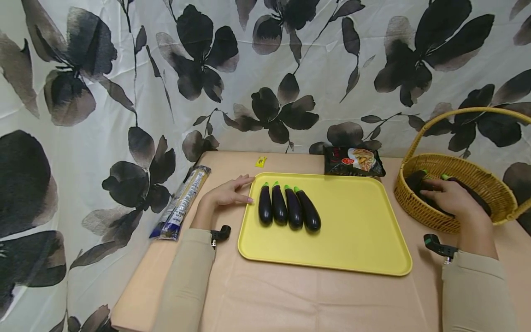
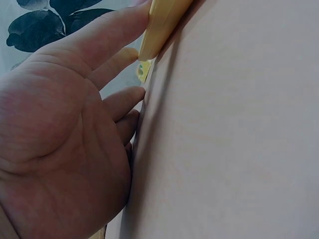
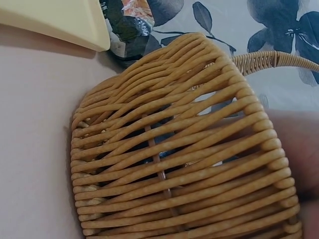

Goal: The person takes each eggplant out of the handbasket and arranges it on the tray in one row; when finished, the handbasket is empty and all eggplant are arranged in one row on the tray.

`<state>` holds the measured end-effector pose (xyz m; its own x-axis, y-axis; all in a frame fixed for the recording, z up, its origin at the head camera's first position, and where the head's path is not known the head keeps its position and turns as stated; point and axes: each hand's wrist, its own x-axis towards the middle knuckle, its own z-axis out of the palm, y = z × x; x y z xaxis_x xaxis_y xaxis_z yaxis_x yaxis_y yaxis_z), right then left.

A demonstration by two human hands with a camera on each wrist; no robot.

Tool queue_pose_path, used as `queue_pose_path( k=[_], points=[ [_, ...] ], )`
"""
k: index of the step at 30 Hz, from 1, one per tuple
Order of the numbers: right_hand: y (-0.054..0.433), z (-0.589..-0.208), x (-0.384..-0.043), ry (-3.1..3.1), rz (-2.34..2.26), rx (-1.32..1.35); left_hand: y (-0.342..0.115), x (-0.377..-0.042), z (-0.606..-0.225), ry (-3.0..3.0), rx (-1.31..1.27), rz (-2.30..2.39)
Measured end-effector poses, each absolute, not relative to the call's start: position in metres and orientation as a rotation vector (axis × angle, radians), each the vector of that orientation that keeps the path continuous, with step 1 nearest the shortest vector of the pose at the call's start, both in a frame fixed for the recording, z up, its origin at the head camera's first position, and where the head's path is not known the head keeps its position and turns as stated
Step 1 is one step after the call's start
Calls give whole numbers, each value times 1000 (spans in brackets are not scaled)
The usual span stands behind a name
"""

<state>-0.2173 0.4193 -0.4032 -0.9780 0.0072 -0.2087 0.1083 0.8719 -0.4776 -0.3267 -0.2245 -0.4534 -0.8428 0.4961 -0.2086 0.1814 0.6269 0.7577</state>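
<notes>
Several dark purple eggplants (image 1: 295,210) with green stem ends lie side by side on the left part of a yellow tray (image 1: 352,230). At the tray's left rim is my left hand (image 1: 228,192), its fingers fairly straight and touching the edge; the left wrist view shows the palm (image 2: 60,134) beside the table. My right hand (image 1: 452,200) reaches into a wicker basket (image 1: 441,163), over more eggplants (image 1: 466,189). Its fingertips are hidden among them, so whether it grips one is unclear. In the right wrist view the basket's woven side (image 3: 184,164) covers most of the hand.
A long blue-and-yellow packet (image 1: 180,205) lies at the table's left edge. Behind the tray stands a black food packet (image 1: 352,162), with a small yellow sachet (image 1: 261,161) farther left. The basket's tall handle (image 1: 464,110) arches over its opening. A flowered cloth hangs behind.
</notes>
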Motion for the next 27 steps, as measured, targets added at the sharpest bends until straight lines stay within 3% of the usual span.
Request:
queue_pose_path(
  k=[19,27],
  points=[
    [420,-403,-218,2830,-818,116,-225,-328,-454,2455,539,1061],
    [422,-400,-215,2871,-1057,232,-225,-329,-454,2461,543,1055]
  ],
)
